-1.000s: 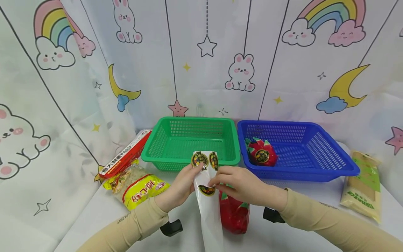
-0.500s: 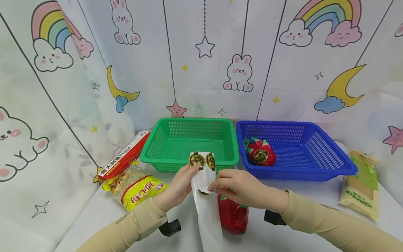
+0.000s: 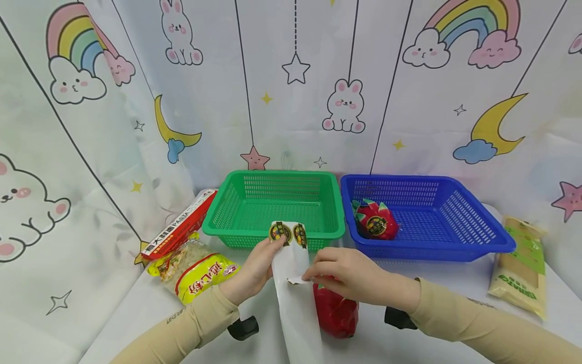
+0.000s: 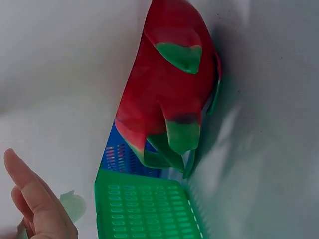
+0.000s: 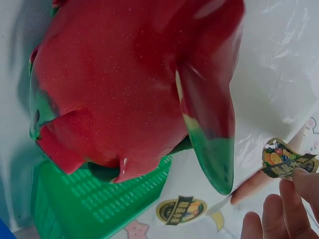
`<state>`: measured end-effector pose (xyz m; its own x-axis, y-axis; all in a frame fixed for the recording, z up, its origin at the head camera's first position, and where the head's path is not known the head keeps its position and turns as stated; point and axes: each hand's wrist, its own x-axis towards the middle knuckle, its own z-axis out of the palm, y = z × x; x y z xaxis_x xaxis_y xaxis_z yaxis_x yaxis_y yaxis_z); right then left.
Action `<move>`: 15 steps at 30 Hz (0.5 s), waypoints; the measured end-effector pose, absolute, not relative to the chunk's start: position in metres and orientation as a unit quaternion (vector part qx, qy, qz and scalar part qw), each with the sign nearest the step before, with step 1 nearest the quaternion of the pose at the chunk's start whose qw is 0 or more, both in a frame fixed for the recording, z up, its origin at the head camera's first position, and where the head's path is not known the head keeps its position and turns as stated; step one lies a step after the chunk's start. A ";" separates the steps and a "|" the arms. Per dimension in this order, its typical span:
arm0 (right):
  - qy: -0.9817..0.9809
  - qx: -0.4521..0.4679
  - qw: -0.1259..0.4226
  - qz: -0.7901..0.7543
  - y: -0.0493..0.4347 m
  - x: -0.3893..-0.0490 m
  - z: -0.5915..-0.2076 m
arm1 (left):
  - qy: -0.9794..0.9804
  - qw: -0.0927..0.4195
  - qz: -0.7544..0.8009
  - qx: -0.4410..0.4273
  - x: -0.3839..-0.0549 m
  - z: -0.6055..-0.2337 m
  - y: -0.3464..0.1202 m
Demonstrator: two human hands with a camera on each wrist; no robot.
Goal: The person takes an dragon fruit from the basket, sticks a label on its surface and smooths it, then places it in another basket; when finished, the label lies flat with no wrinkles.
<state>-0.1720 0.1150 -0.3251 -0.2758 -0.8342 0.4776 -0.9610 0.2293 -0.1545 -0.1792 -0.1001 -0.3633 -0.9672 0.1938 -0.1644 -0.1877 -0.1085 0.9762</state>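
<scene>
A long white sticker sheet [image 3: 297, 313] hangs upright before me, with round fruit-print stickers near its top. My left hand [image 3: 254, 268] grips its upper left edge, thumb in front. Between thumb and forefinger, my right hand [image 3: 350, 275] pinches a sticker [image 5: 284, 158], partly lifted from the sheet; its black-and-gold print shows in the right wrist view. Another sticker [image 5: 182, 210] lies flat on the sheet there. Behind the sheet and right hand, a red dragon fruit [image 3: 336, 312] with green-tipped scales rests on the table. In the left wrist view my left hand [image 4: 42, 206] shows at lower left.
A green basket [image 3: 273, 233] stands at the back. Beside it, a blue basket [image 3: 436, 253] holds another dragon fruit [image 3: 376, 222] bearing a sticker. A red pasta box [image 3: 182, 222] and a yellow pasta bag [image 3: 200, 270] lie left; a beige packet [image 3: 520, 268] lies right.
My right hand has moved slightly down, peeling the lower sticker back so its printed face turns from the head view. The sheet's top has shifted a little left and down with my left hand.
</scene>
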 end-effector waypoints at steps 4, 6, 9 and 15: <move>-0.768 0.583 0.155 0.214 0.117 -0.171 -0.325 | 0.658 0.134 0.741 -0.005 -0.180 -0.367 -0.102; -0.771 0.579 0.150 0.219 0.119 -0.171 -0.325 | 0.664 0.141 0.734 -0.005 -0.179 -0.370 -0.104; -0.774 0.574 0.145 0.223 0.121 -0.171 -0.326 | 0.669 0.157 0.727 0.003 -0.178 -0.375 -0.106; -0.762 0.582 0.160 0.233 0.122 -0.173 -0.328 | 0.666 0.178 0.724 0.020 -0.177 -0.384 -0.109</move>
<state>-0.1731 0.1216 -0.3281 -0.2708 -0.8131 0.5153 -0.9622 0.2130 -0.1696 -0.1765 -0.1091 -0.3841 -0.9357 0.2845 -0.2085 -0.2314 -0.0488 0.9716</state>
